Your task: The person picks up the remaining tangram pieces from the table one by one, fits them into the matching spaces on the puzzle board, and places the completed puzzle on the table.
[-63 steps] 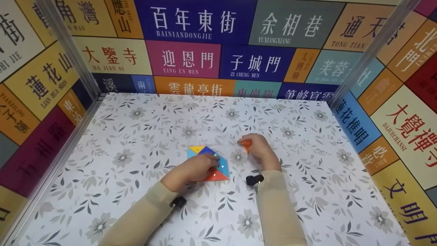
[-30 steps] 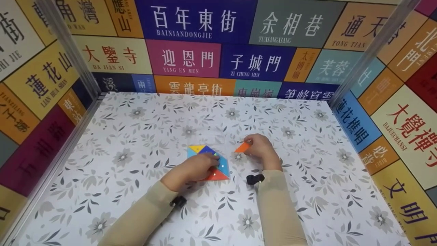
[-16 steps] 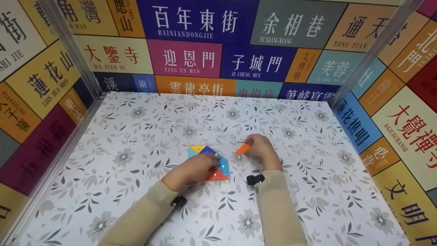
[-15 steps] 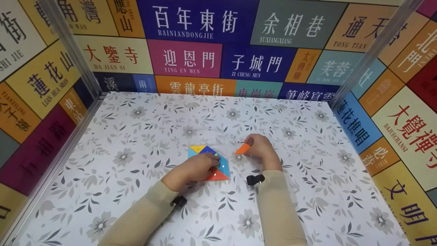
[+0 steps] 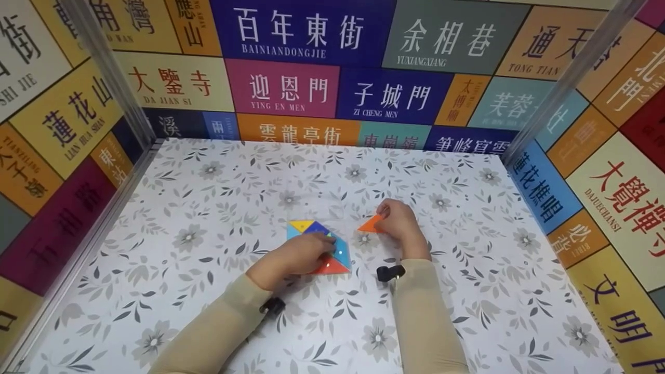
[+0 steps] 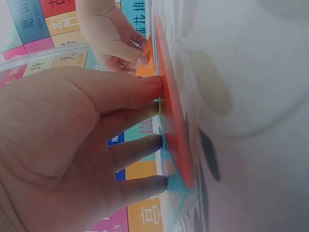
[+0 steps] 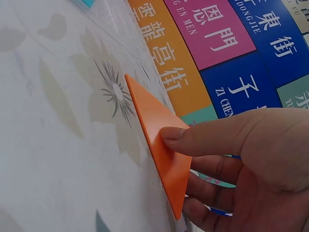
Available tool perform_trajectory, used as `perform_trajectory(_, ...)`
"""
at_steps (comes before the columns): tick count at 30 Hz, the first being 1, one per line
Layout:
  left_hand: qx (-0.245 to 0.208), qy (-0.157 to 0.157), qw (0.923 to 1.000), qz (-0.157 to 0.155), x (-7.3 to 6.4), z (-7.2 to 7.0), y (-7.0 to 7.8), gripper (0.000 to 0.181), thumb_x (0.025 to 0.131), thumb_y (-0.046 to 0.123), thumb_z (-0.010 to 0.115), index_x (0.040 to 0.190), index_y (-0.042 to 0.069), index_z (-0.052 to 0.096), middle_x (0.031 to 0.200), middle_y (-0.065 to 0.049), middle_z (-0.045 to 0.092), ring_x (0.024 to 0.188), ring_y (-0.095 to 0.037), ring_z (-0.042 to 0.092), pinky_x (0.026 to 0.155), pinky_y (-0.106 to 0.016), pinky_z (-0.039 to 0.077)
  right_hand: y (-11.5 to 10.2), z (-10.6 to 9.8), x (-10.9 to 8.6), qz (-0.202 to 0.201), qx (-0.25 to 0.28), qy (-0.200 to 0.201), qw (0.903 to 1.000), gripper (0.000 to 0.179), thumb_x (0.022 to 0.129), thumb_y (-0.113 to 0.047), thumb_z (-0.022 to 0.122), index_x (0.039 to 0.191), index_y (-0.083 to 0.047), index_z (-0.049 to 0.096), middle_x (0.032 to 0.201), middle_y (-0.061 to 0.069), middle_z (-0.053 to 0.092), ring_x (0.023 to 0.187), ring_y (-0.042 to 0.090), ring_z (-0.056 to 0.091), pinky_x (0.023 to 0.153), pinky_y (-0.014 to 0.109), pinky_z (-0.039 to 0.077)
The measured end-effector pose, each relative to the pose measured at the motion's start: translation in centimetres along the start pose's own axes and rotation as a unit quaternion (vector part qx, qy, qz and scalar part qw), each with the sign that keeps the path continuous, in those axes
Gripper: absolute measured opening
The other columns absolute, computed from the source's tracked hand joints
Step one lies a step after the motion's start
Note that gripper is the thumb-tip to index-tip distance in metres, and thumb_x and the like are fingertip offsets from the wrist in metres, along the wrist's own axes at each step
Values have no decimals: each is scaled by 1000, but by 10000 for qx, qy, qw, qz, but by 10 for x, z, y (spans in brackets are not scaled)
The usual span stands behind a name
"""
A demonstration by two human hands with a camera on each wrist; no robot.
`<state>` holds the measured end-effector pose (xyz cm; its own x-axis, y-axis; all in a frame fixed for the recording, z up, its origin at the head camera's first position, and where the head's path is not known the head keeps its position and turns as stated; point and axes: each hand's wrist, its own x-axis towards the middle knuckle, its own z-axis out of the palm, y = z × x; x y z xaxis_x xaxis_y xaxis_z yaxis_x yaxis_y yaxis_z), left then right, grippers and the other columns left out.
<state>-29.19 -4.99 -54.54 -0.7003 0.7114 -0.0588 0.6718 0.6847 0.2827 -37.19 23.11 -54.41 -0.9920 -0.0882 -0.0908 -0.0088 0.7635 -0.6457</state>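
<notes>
My left hand (image 5: 298,253) rests its fingertips on a flat group of tangram pieces, thumb and fingers spread over them in the left wrist view. A yellow piece (image 5: 300,225), a dark blue piece (image 5: 318,227), a light blue piece (image 5: 341,252) and a red piece (image 5: 332,266) show around the hand, with a speck of green at its fingertips. The rest of the group is hidden beneath it. To the right, my right hand (image 5: 399,223) pinches an orange tangram piece (image 7: 166,145), thumb on its face and fingers behind, tilted close over the table.
A white table (image 5: 249,322) with grey flowers and leaves lies under everything. Faint clear plastic (image 5: 317,206) shows just beyond the pieces. Colourful sign-printed panels (image 5: 280,85) wall the back and both sides, with clear strips at the corners.
The orange piece has been turned within the right hand's fingers and now shows more of its face. The right hand has risen slightly in view. My left hand stays on the pieces.
</notes>
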Motion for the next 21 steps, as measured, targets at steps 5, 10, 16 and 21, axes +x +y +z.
perform_trajectory(5,-11,-46,10000,-25,1,0,0,35,101,6,62,134,10,73,155,-9,61,142,-29,59,118,-43,49,0,-4,-1,129,351,167,9992,11,90,-4,75,97,-10,68,98,10,66,88,25,61,72,33,52)
perform_trajectory(10,1,-36,10000,-9,1,0,-1,34,101,5,62,132,11,74,154,-8,62,141,-28,60,116,-43,50,-5,-10,-3,130,457,218,9986,4,95,-9,71,96,-10,68,97,10,66,83,22,60,66,31,52)
perform_trajectory(16,112,132,9997,147,1,2,-2,27,100,6,64,124,10,76,149,-9,66,136,-28,64,113,-41,53,-12,-16,-5,-81,604,242,9978,5,96,-8,73,99,-7,70,99,11,70,79,20,61,68,28,51)
perform_trajectory(21,55,105,9999,77,1,2,-1,31,101,7,64,130,10,75,150,-9,65,137,-27,63,116,-41,51,-15,-14,-3,-235,956,109,9951,6,97,-7,72,103,-5,72,97,10,72,81,17,63,73,26,54)
